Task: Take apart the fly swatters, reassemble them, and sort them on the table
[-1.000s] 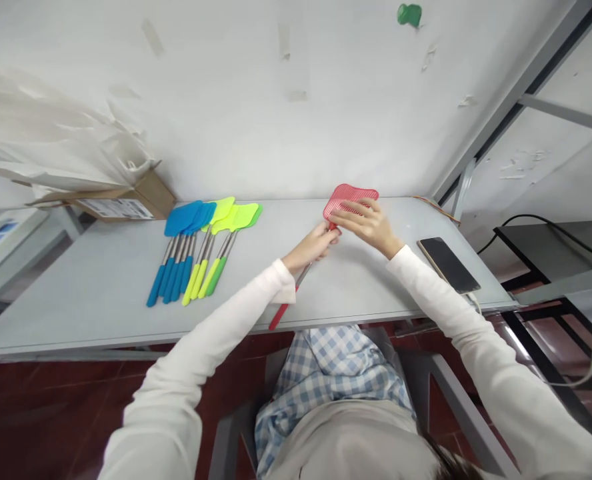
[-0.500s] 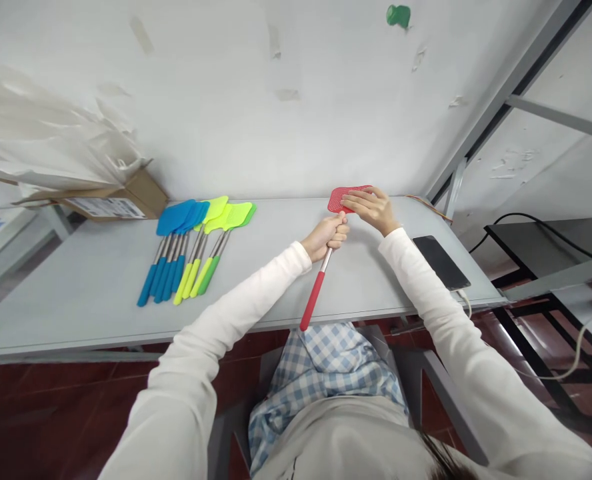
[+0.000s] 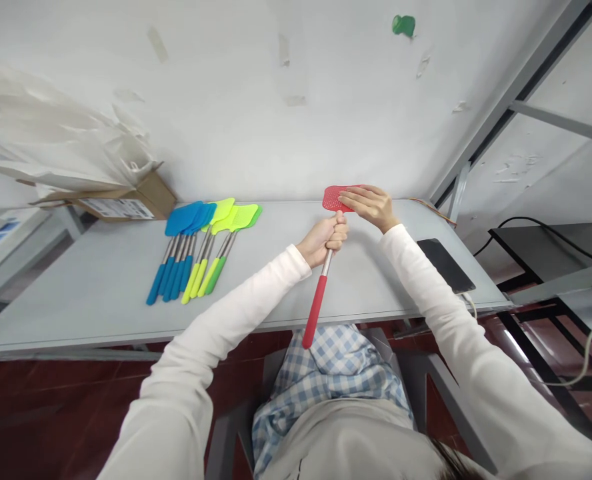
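Note:
A red fly swatter (image 3: 316,308) slants from its mesh head near the wall down to a grip end beyond the table's front edge. My left hand (image 3: 323,240) is closed around the metal shaft just below the head. Across the right part of the red mesh, my right hand (image 3: 371,205) lies with its fingers stretched out flat; its thumb is hidden. To the left, several fly swatters lie side by side on the table, heads toward the wall: blue ones (image 3: 183,219), yellow ones (image 3: 241,217) and a green-handled one (image 3: 217,275).
The grey table (image 3: 101,287) stands against a white wall. An open cardboard box (image 3: 146,193) with white wrapping (image 3: 61,133) occupies its left end. A dark phone (image 3: 446,265) with a white cable lies at the right. Metal framing (image 3: 459,190) rises beyond it.
The red swatter's handle end has come slightly toward me, and its head has shifted slightly left. My right hand's fingers stay on the mesh. The camera view has turned a little.

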Demonstrator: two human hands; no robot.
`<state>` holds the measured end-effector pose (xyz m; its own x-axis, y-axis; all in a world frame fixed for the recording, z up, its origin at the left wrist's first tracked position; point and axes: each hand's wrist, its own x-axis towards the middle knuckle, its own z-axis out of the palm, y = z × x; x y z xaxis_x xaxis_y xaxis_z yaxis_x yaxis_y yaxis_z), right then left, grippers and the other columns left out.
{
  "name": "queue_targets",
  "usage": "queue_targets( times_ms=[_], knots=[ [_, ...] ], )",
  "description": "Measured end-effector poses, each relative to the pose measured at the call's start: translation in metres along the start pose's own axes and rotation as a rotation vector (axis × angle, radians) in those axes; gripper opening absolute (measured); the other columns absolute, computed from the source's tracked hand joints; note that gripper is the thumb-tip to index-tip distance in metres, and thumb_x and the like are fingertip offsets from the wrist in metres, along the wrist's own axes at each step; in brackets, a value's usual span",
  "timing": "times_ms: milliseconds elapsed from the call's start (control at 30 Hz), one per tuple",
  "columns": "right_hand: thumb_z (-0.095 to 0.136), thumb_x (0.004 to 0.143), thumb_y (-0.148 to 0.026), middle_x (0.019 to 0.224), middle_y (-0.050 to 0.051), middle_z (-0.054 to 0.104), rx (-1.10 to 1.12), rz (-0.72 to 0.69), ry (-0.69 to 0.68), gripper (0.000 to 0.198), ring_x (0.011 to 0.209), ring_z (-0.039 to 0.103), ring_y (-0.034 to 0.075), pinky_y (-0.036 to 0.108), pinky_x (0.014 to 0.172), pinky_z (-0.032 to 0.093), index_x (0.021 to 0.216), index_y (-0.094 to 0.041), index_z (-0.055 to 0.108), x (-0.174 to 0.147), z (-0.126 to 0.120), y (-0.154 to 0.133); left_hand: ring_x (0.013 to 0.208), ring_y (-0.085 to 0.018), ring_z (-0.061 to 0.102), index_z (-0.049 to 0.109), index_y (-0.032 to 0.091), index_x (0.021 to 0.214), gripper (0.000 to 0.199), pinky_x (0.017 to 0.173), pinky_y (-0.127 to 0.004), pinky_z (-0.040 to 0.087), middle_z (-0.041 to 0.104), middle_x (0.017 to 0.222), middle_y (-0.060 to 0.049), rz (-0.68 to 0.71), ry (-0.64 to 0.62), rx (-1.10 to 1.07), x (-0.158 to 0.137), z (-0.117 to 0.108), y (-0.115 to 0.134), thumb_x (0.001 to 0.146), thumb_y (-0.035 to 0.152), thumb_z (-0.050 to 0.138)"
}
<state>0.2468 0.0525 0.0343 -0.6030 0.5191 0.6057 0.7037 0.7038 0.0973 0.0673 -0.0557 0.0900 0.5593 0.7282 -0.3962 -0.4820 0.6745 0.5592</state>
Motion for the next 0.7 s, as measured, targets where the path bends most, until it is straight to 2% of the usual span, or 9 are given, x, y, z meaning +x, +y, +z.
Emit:
queue_targets(
  times_ms=[233, 467, 600, 700],
  knots=[
    [0.033, 0.102, -0.037, 0.116, 0.002, 0.072, 0.001, -0.024, -0.038, 0.04, 0.116, 0.063, 0.017, 0.038, 0.098, 0.051, 0.111, -0.029, 0.071, 0.004, -0.008, 0.001, 0.033, -0.001, 0.009, 0.031, 0.019, 0.068, 0.038, 0.027, -0.013, 0.002, 0.009, 0.056, 0.01, 0.015, 0.029, 0.033, -0.009, 0.004, 0.0, 0.104, 0.028, 0.027],
    [0.039, 0.101, -0.032, 0.119, 0.002, 0.07, -0.02, -0.029, -0.045, 0.033, 0.115, 0.064, 0.018, 0.039, 0.1, 0.051, 0.112, -0.031, 0.07, 0.01, -0.011, -0.004, 0.034, -0.001, 0.009, 0.031, 0.019, 0.068, 0.038, 0.028, -0.013, 0.003, 0.011, 0.056, 0.011, 0.052, 0.022, 0.107, -0.012, 0.003, 0.0, 0.104, 0.03, 0.03],
    [0.041, 0.1, -0.024, 0.121, 0.002, 0.069, -0.005, 0.022, -0.039, 0.033, 0.117, 0.063, 0.018, 0.039, 0.103, 0.049, 0.115, -0.031, 0.069, 0.002, -0.026, -0.022, 0.035, -0.002, 0.008, 0.033, 0.019, 0.069, 0.036, 0.03, -0.013, 0.003, 0.014, 0.054, 0.012, 0.097, 0.03, 0.333, -0.015, -0.014, -0.003, 0.099, 0.037, 0.045],
    [0.05, 0.096, -0.027, 0.13, 0.0, 0.064, 0.061, 0.045, -0.161, 0.034, 0.127, 0.055, 0.022, 0.046, 0.105, 0.045, 0.127, -0.035, 0.062, -0.007, -0.053, -0.028, 0.036, -0.003, 0.008, 0.033, 0.021, 0.071, 0.037, 0.032, -0.013, 0.004, 0.017, 0.053, 0.012, 0.135, 0.056, 0.565, -0.016, -0.032, -0.009, 0.096, 0.043, 0.047]
  ],
)
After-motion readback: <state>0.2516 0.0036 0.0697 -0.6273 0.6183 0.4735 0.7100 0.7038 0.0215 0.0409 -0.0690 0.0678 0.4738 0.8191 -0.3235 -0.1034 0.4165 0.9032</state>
